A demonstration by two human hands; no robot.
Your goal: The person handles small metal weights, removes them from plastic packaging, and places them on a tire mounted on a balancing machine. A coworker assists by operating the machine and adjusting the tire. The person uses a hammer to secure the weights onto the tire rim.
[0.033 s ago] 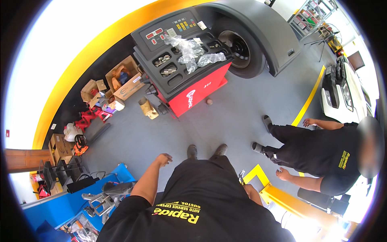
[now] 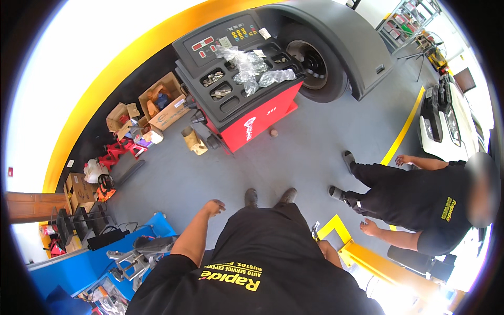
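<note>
My left hand (image 2: 214,207) hangs beside my left hip, its fingers loosely bent and slightly apart, with nothing visible in it. By my right hip, my right hand (image 2: 329,251) is closed round a shiny metal hand tool (image 2: 315,231). Only the tool's upper end shows, so its exact kind is unclear. Beyond my feet stands a red and dark grey wheel balancer (image 2: 257,116), out of reach of both hands. A tyre on a wheel (image 2: 310,63) is mounted under its hood. Clear plastic bags (image 2: 247,68) and small metal wheel weights (image 2: 220,91) lie in its top tray.
At right stands another person (image 2: 415,197) in black, both hands lowered. A yellow lift arm (image 2: 388,266) and a white car (image 2: 446,121) are on that side. Cardboard boxes (image 2: 168,113) line the left wall; a blue machine (image 2: 157,226) is close on my left.
</note>
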